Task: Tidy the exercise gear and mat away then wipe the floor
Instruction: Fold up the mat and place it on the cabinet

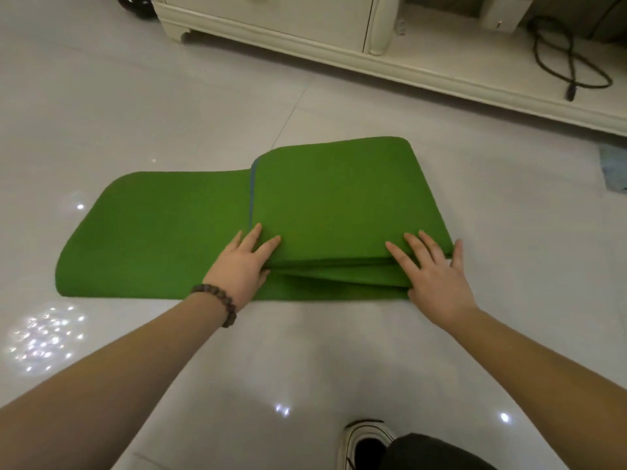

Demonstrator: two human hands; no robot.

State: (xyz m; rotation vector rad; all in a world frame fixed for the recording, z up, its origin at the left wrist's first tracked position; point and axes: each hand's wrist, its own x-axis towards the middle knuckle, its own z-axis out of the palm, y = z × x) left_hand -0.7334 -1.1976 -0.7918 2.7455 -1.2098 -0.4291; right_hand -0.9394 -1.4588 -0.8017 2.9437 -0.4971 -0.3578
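The glossy white tiled floor fills most of your view, with bright specks of reflected light at the lower left. Along the top and upper right runs a cream cabinet on low feet, with an open shelf at the upper right.

In the middle of the frame lies the green mat, flat on the floor. Its right part is folded over into a stack of several layers, and a single layer stretches out to the left of centre. A thin strip of blue underside shows along the stack's left edge.

Your left hand rests on the near left corner of the folded stack, fingers straight and spread on the top layer, thumb down at the layers' edge. Your right hand lies on the near right corner, fingers wide and flat on top, thumb tucked against the near edge of the layers. Neither hand curls round anything.

At the bottom, right of centre, your white shoe stands on the floor. A black cable loops on the shelf at the upper right, below a small white box. A blue cloth peeks in at the right edge. A dark bead bracelet circles your left wrist.
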